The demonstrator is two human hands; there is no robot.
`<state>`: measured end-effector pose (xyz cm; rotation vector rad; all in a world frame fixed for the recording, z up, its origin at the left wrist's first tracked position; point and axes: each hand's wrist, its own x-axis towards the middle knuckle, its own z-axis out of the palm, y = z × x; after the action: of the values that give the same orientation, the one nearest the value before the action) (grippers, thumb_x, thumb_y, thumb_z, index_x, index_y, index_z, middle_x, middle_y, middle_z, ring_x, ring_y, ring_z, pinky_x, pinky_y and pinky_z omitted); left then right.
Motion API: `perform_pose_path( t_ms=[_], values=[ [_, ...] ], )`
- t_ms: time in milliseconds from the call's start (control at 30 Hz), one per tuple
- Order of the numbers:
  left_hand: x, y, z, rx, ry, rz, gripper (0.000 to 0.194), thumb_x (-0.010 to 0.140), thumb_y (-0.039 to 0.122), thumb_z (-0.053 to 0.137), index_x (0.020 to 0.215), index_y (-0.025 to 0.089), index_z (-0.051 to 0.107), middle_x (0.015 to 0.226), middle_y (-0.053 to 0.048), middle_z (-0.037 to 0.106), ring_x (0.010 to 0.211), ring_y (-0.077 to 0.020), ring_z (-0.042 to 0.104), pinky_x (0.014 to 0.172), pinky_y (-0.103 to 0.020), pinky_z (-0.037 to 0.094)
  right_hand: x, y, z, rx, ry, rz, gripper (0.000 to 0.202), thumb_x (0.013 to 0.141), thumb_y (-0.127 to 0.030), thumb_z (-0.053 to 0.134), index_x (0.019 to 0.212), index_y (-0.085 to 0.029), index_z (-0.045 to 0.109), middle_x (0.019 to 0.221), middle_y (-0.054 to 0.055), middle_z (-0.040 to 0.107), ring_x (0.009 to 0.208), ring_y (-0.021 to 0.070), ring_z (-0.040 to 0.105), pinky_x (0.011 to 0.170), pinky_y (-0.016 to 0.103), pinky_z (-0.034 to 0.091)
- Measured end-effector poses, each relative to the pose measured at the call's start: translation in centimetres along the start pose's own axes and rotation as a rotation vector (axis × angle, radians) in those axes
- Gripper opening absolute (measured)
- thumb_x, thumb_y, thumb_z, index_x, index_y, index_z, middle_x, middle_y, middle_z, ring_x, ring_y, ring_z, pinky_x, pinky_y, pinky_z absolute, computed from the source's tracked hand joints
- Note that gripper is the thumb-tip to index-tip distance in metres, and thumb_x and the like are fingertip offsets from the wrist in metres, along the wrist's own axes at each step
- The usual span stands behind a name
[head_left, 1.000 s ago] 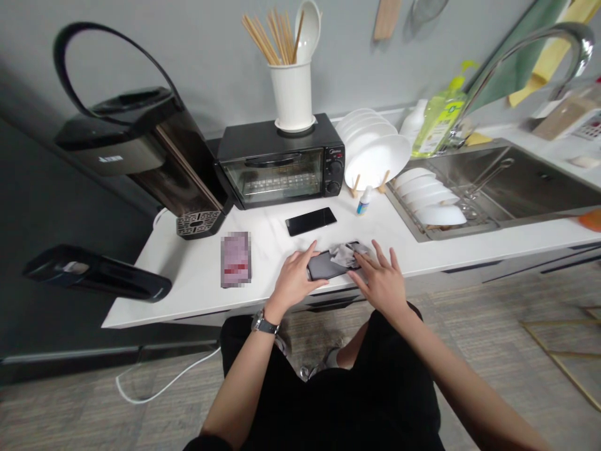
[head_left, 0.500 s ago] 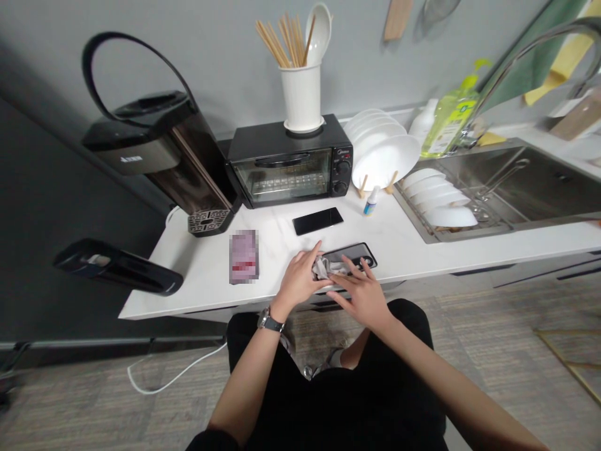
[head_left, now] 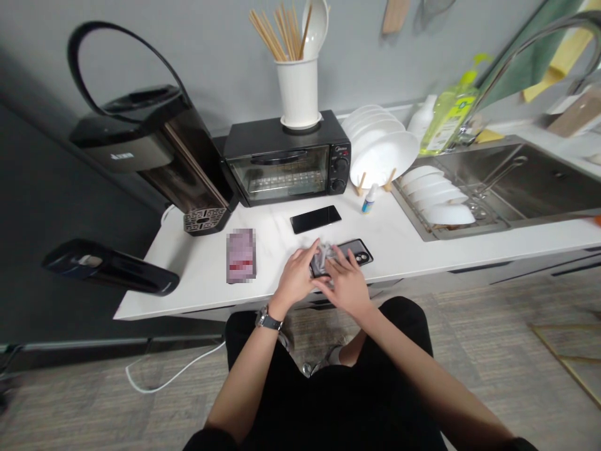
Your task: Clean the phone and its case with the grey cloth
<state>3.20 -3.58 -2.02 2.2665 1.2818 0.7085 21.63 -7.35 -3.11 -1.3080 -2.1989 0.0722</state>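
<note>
A grey phone case (head_left: 350, 249) with a black rim and a camera cutout lies near the counter's front edge. My left hand (head_left: 297, 275) grips its left end, thumb and fingers on either side. Under the fingers of my right hand (head_left: 348, 285) is a crumpled light-grey cloth (head_left: 323, 254), pressed onto the case; part of it is hidden. Just behind, a black phone (head_left: 315, 219) rests flat on the counter. A small spray bottle (head_left: 369, 199) stands to the right of the phone. On the left lies a blurred-out pinkish packet (head_left: 241, 255).
Behind the hands stands a toaster oven (head_left: 286, 160) carrying a white utensil holder (head_left: 298, 94). A black drink machine (head_left: 164, 150) and a dark cylindrical device (head_left: 113, 266) are at left. Racked plates (head_left: 385, 156) and a sink (head_left: 539, 188) with bowls are at right.
My right hand has moved left over the phone case, closer to my left hand. The cloth has shifted and bunched up under its fingers. The view has tilted slightly.
</note>
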Motion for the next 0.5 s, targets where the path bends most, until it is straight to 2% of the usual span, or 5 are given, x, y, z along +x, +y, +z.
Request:
perform_pose_path(
  t_ms=[67, 167, 333, 433, 500],
  values=[
    [-0.1, -0.2, 0.0, 0.011, -0.01, -0.026, 0.1, 0.085, 0.025, 0.079, 0.169, 0.025, 0.024, 0.14, -0.011, 0.066, 0.123, -0.0304, 0.059, 0.106, -0.045, 0.05, -0.1, -1.4, 0.2, 0.069, -0.038, -0.047, 0.05, 0.103, -0.054, 0.058, 0.129, -0.012, 0.07, 0.129, 0.018, 0.075, 0.154, 0.0362, 0.043, 0.126, 0.063, 0.031],
    [-0.2, 0.0, 0.0, -0.008, -0.001, -0.023, 0.106, 0.083, 0.025, 0.082, 0.169, 0.03, 0.021, 0.146, -0.007, 0.063, 0.127, -0.0293, 0.057, 0.11, -0.045, 0.048, -1.1, -1.3, -0.8, 0.099, -0.076, -0.058, 0.046, 0.103, -0.052, 0.06, 0.131, -0.017, 0.07, 0.131, 0.014, 0.076, 0.155, 0.0348, 0.042, 0.127, 0.065, 0.029],
    [-0.2, 0.5, -0.3, -0.023, 0.01, -0.025, 0.113, 0.08, 0.038, 0.09, 0.169, 0.031, 0.02, 0.145, -0.007, 0.066, 0.127, -0.0303, 0.058, 0.111, -0.046, 0.046, -3.3, 2.6, -3.6, -0.007, -0.081, 0.0, 0.039, 0.107, -0.046, 0.055, 0.135, -0.023, 0.07, 0.132, 0.006, 0.076, 0.156, 0.033, 0.04, 0.129, 0.063, 0.023],
    [0.0, 0.6, -0.4, -0.012, -0.002, -0.028, 0.113, 0.079, 0.038, 0.091, 0.169, 0.031, 0.022, 0.147, -0.006, 0.066, 0.128, -0.0309, 0.057, 0.112, -0.046, 0.044, -4.0, 5.3, -4.7, -0.149, -0.032, 0.069, 0.046, 0.108, -0.047, 0.054, 0.142, -0.02, 0.066, 0.139, 0.009, 0.072, 0.158, 0.0368, 0.034, 0.129, 0.065, 0.021],
    [0.1, 0.7, -0.3, 0.0, -0.003, -0.026, 0.112, 0.079, 0.037, 0.091, 0.168, 0.031, 0.023, 0.147, -0.006, 0.066, 0.129, -0.0307, 0.057, 0.112, -0.046, 0.044, -3.9, 6.4, -4.7, -0.215, -0.002, 0.11, 0.053, 0.107, -0.049, 0.053, 0.149, -0.017, 0.06, 0.145, 0.012, 0.068, 0.16, 0.0397, 0.028, 0.127, 0.068, 0.021]
  ],
)
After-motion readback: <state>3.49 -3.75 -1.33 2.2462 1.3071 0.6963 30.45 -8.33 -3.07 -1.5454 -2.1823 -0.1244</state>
